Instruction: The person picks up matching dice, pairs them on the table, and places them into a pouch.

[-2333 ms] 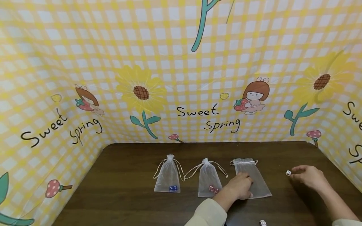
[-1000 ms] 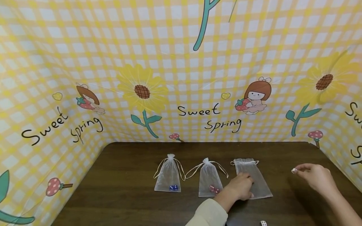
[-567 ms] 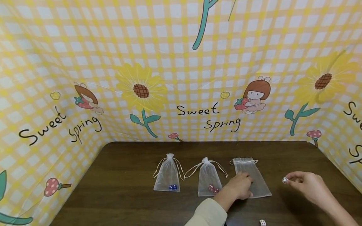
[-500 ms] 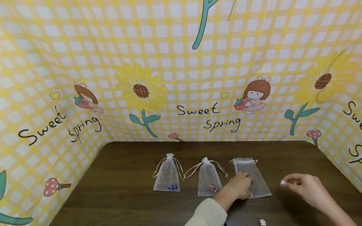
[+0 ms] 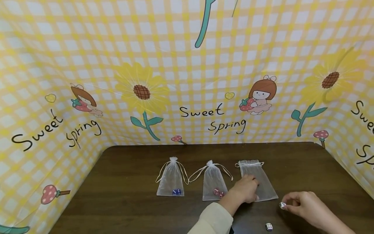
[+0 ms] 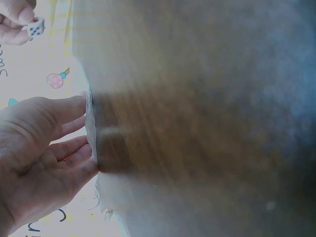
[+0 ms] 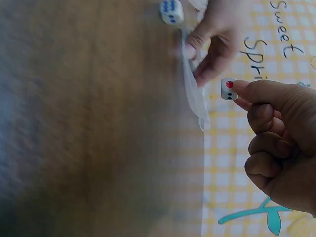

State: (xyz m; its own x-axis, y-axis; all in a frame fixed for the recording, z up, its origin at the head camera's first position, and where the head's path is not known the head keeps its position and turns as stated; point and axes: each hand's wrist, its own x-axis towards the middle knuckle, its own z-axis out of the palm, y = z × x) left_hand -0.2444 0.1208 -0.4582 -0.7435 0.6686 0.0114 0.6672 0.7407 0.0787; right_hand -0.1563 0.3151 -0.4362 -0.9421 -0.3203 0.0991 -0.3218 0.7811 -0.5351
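In the head view my right hand [image 5: 309, 208] pinches a white die [image 5: 282, 205] between thumb and index finger, just right of the lower corner of a sheer white drawstring bag [image 5: 265, 187]. The right wrist view shows the pinched die [image 7: 228, 89] with a red pip; the other fingers are curled in. My left hand [image 5: 244, 190] rests on that bag, which lies flat with its top wide. Its fingertips touch the bag in the left wrist view, with the fingers [image 6: 69, 109] nearly straight. A second white die [image 5: 268, 226] lies near the front.
Two more sheer bags lie to the left, gathered at the neck: one bag [image 5: 169, 180] with blue dice [image 5: 176, 191], one bag [image 5: 211, 178] with red dice [image 5: 216, 191]. A checked cloth [image 5: 204, 74] rises behind the dark wooden table [image 5: 122, 195].
My right hand has taken hold of the white die at the right, lifted it and carried it left and nearer, beside the bag. The left hand has stayed on the bag.
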